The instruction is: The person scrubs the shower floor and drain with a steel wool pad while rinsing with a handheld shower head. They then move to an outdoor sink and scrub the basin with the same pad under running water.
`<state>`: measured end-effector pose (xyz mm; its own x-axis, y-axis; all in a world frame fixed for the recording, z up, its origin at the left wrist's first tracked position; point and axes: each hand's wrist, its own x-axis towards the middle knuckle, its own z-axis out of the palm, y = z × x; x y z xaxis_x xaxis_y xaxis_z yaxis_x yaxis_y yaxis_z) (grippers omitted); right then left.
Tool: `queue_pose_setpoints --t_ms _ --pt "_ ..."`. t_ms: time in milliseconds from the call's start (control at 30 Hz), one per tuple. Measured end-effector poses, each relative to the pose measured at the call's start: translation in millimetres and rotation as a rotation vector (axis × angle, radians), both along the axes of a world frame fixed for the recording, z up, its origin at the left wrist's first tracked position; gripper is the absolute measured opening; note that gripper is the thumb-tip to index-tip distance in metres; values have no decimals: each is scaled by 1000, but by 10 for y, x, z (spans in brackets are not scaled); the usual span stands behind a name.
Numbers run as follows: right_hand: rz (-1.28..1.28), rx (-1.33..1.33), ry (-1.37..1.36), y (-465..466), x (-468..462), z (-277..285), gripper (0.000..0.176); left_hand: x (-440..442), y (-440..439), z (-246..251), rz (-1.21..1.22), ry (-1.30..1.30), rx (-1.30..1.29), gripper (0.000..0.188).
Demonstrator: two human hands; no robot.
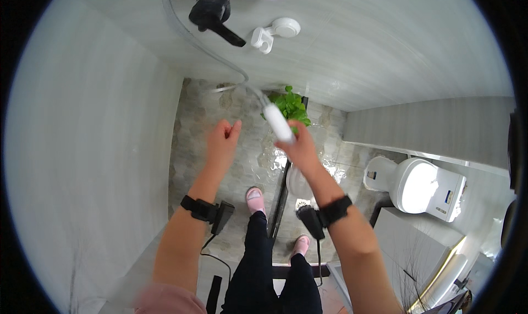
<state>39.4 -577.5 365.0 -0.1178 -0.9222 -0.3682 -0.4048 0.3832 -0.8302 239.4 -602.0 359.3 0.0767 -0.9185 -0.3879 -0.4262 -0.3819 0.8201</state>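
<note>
A white handheld shower head (pixel 279 123) on a grey hose (pixel 214 59) lies in my right hand (pixel 301 144), whose fingers curl round its lower end. My left hand (pixel 224 137) is a loosely closed fist with the thumb up, apart from the shower head; nothing shows in it. Just beyond my right hand stands a green leafy plant (pixel 290 103) on the wet tiled floor, partly hidden by the shower head. Above, a black mixer tap (pixel 214 16) and a white shower holder (pixel 264 39) with nothing in it sit on the wall.
A black raised floor strip (pixel 281 198) runs between my feet. Right of it are a pale round basin (pixel 298 182), partly behind my forearm, and a floor drain (pixel 302 203). A white toilet (pixel 414 186) and a white cabinet (pixel 412 239) stand at right. Tiled walls enclose the left and far sides.
</note>
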Motion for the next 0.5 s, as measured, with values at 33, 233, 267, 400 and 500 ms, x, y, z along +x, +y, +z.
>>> queue_pose_setpoints --t_ms 33,233,267,400,500 --pt "-16 -30 11 -213 71 -43 57 -10 37 -66 11 8 77 22" --pt "-80 174 -303 -886 490 -48 58 8 201 -146 106 491 -112 35" --pt "-95 179 -363 -906 617 -46 60 33 223 -120 30 469 -80 41" --pt "-253 281 -688 -858 1080 -87 60 221 216 -6 -9 452 15 58" --pt "-175 359 -832 -841 1141 -161 54 423 213 62 117 570 102 59"
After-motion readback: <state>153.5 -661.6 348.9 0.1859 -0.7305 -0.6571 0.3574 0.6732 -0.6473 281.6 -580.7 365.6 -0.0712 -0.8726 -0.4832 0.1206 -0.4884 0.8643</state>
